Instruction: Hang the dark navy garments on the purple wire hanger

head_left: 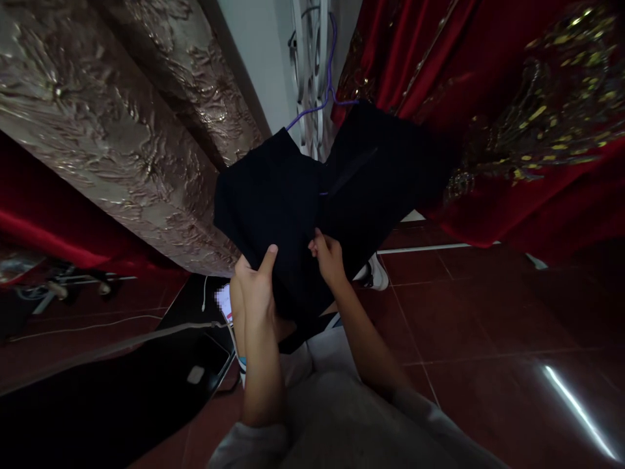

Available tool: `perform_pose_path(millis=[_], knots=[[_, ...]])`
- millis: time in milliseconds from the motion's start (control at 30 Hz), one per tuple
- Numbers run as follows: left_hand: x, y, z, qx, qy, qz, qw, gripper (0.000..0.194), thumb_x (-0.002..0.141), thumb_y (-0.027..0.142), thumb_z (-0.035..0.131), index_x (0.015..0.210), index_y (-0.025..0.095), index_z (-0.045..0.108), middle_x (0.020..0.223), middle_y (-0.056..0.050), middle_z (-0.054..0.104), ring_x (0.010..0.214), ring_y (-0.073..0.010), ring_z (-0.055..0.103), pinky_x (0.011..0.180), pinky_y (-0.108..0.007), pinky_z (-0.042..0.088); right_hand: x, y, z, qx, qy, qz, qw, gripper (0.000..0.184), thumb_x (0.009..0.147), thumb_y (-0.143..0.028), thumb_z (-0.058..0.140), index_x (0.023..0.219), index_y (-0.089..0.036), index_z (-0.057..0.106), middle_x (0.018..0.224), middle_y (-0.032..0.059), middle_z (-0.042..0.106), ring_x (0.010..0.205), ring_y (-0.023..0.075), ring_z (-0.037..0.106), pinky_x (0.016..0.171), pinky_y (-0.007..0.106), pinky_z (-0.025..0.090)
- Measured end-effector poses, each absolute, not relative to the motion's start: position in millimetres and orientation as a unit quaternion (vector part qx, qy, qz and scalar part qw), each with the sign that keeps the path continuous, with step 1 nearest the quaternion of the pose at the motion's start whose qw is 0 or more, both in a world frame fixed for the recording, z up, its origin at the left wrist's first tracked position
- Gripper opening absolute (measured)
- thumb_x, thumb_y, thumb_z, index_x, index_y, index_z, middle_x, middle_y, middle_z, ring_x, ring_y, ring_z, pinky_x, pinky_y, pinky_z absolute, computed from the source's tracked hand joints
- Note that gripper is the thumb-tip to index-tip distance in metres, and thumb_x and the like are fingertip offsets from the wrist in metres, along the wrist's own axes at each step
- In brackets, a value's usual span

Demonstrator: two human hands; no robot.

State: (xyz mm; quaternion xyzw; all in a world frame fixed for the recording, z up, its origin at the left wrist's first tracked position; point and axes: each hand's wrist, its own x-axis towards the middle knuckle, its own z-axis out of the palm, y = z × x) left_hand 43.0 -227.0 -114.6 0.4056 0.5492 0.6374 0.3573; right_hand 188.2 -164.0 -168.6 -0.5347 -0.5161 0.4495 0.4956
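A: what's in hand rn, & which way does it point?

B: dark garment (278, 195), navy or black, hard to tell in this light. it's on a purple hanger (330, 88), right in front of the person, over the lap. hook goes up & away, body of the garment runs back toward the lap, so lengthwise it's roughly straight out from the wearer. sides flare out L & R, the R one reaching a lot further, btw. can't tell front from back tbh.

A: k, hands?

B: left hand (256, 277) is closed on the lower L edge, thumb flat on top, fingers tucked under. right hand (328, 257) is near the middle, fingers curled in tight, pinching the cloth.

A: & the stuff around it?

B: beige embossed drape (122, 130) on the L, red cloth (488, 58) w/ gold sequins on the R, white scrolled metalwork (313, 58) behind the hanger. black tabletop (112, 391) lower L w/ a flat dark thing (215, 352) near its edge, too dim to ID. white shoe (377, 275) on red floor tiles (454, 312), just past the R forearm.
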Motion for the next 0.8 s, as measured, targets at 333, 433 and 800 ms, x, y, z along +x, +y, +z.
perform_pose_path(millis=[333,433,800], knots=[[52.7,-233.2,-127.6,0.428,0.579,0.683,0.12,0.046,0.092,0.027,0.068,0.137,0.021,0.058,0.146,-0.011,0.057,0.139,-0.0242,0.053,0.122,-0.042,0.038,229.4,-197.8,-165.4,-0.552,-0.478,0.517,0.447,0.025,0.085,-0.043,0.056,0.089,-0.019,0.06,0.076,0.0019,0.065,0.059,0.0127,0.053,0.056,0.026,0.039],[54.6,-232.8,-139.7,0.479,0.577,0.653,0.103,0.045,0.092,0.021,0.068,0.135,0.022,0.059,0.143,-0.01,0.057,0.137,-0.0236,0.053,0.12,-0.041,0.039,249.4,-221.3,-156.8,-0.541,-0.448,0.557,0.443,0.026,0.085,-0.046,0.061,0.083,-0.02,0.058,0.069,0.0002,0.061,0.058,0.0123,0.051,0.054,0.026,0.037],[107.2,-236.5,-146.2,0.62,0.471,0.524,0.345,0.006,0.096,0.021,0.062,0.098,0.018,0.066,0.097,-0.007,0.064,0.093,-0.0218,0.063,0.083,-0.032,0.052,235.3,-226.3,-142.0,-0.496,-0.505,0.527,0.471,0.044,0.086,-0.056,0.068,0.064,-0.02,0.055,0.06,-0.0011,0.052,0.058,0.0127,0.047,0.056,0.028,0.035]])
